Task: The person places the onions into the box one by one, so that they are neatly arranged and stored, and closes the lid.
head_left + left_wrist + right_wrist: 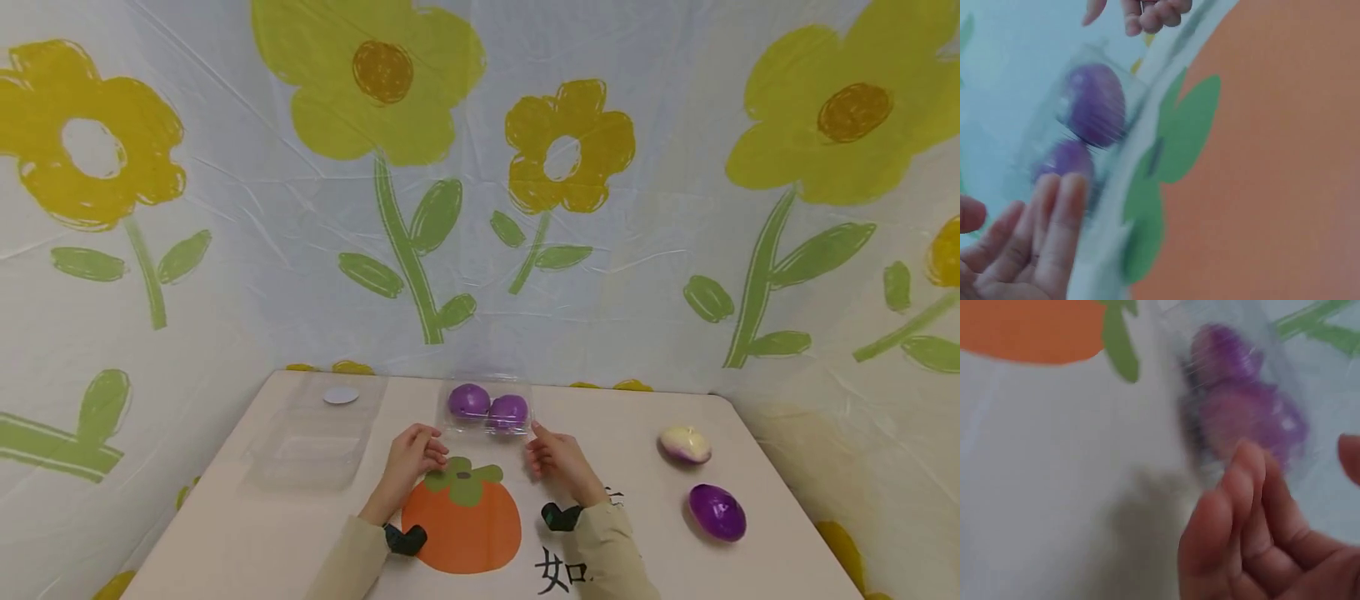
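Head view, left to right: see-through container (303, 454) at lower left; left hand (414, 454), fingers loosely bent, holding nothing; clear box (480, 426) below centre, two purple balls (469, 402) inside; right hand (561, 458), likewise loose and holding nothing, thumb near the box's corner, contact unclear; pale piece (685, 446) and purple piece (717, 512) at lower right. Judging the box by looks: light, thin-walled, bendy and slippery, best taken low at both short ends.
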{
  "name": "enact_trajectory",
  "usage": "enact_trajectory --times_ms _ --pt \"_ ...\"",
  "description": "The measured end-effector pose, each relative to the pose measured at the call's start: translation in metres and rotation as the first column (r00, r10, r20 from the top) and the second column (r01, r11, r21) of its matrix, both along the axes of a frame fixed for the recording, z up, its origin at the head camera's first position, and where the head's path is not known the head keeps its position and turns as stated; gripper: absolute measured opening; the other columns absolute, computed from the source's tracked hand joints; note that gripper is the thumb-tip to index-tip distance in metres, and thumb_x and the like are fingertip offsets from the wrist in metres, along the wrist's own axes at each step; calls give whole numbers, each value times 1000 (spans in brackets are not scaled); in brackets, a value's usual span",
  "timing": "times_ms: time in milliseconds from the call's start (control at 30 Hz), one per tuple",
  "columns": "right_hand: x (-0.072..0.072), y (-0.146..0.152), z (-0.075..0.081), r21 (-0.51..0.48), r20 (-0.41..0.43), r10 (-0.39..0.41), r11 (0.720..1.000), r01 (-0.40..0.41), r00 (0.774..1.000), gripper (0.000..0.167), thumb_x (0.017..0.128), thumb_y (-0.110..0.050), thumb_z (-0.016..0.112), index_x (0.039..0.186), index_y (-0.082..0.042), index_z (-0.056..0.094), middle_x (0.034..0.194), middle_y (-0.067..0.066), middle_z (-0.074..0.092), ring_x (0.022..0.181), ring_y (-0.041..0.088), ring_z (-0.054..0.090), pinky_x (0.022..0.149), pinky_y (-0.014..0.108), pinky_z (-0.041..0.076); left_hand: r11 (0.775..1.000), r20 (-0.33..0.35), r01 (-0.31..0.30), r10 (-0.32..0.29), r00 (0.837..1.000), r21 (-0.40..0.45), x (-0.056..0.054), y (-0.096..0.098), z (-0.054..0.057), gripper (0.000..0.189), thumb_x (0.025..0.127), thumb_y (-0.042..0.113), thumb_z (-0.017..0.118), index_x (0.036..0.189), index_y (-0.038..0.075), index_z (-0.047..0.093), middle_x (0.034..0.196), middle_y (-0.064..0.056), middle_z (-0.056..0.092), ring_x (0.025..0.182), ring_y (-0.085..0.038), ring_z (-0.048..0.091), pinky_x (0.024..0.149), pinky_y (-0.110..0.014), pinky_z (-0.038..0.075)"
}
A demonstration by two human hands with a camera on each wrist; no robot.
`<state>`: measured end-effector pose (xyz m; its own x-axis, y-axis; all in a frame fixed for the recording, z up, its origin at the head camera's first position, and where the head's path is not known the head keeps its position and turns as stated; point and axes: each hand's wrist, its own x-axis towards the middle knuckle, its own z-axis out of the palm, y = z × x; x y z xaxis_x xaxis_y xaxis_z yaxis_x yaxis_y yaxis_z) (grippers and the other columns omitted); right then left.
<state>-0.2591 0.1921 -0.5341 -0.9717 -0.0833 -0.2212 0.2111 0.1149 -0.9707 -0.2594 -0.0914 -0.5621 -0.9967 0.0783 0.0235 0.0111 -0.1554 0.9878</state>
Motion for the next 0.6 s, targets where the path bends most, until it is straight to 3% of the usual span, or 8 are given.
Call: enact_trajectory --times_ms 133,267,333,433,500,533,600 --pt "16 -8 28 183 -57 -97 977 106 994 56 100 -45 53 85 7 67 61 5 58 49 13 49 49 25 49 993 -7 36 -37 999 -112 21 -14 32 24 104 6 46 107 -14 57 82 -23 68 69 -30 69 68 -42 60" --pt "29 -25 54 152 -179 -135 975 163 975 48 102 -36 54 78 5 65 56 5 55 43 13 44 42 23 44 977 -90 94 -113 990 -189 43 -35 54 20 104 9 51 105 -11 58 86 -27 67 67 -26 67 68 -40 61" --pt "34 -37 65 114 -245 -132 980 164 961 42 102 -30 56 77 2 65 56 6 55 44 13 44 42 23 44 971 -138 85 -118 983 -225 54 -47 65 19 103 10 53 105 -8 59 86 -27 67 66 -25 67 66 -37 61" --pt "42 -59 74 49 -350 -106 990 131 931 33 102 -22 58 78 0 65 60 10 59 46 17 50 45 25 48 963 -236 13 -79 969 -270 68 -68 75 16 103 9 53 103 -6 61 83 -21 68 66 -25 67 66 -33 60" --pt "47 -75 77 3 -410 -63 998 70 910 29 103 -18 56 84 2 66 69 16 63 53 24 58 52 30 54 957 -324 -74 -22 946 -281 75 -81 79 13 102 5 54 101 -4 63 81 -18 68 66 -22 67 66 -30 60" --pt "49 -83 77 -19 -431 -36 999 31 902 27 103 -16 54 90 4 65 76 19 65 60 29 62 58 33 57 950 -376 -130 14 927 -285 78 -87 80 12 101 3 54 100 -4 63 80 -16 68 67 -21 67 65 -28 59" --pt "54 -101 77 -62 -459 28 996 -63 888 26 105 -15 50 104 8 62 96 25 66 81 38 66 75 41 58 922 -479 -259 94 873 -290 84 -101 81 11 100 -2 54 99 -3 65 80 -14 69 70 -16 67 67 -23 57"
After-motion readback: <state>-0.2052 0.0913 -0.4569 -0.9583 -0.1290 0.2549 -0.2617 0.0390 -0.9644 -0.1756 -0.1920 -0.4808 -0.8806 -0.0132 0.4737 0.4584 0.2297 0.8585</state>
